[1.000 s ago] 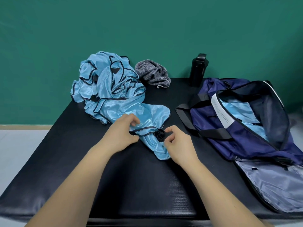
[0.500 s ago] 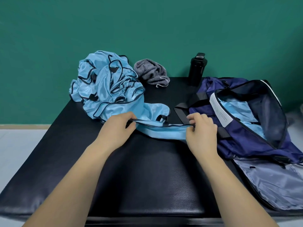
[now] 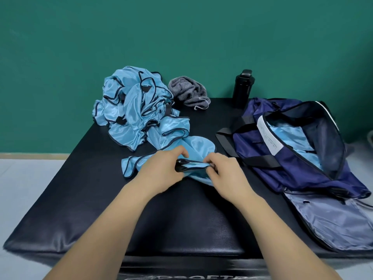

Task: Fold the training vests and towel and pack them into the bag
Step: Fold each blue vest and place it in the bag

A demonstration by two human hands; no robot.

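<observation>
Head view: 1 light-blue vest is pinched at its black-trimmed edge by both the left hand and the right hand, held close together over the mat, just in front of the vest pile. The towel is bunched behind. The bag lies open at right, with blue fabric inside. Suggested: trims are matched and the cloth flattened before creasing, since the fabric looks slippery.

Bag: 1. Towel: 1. Bottle: 1. Counter: 1. Hands: 2, left hand and right hand. Loose vest: 1. Vest heap: 1, number of pieces unclear. Packed blue fabric: number of pieces unclear.
</observation>
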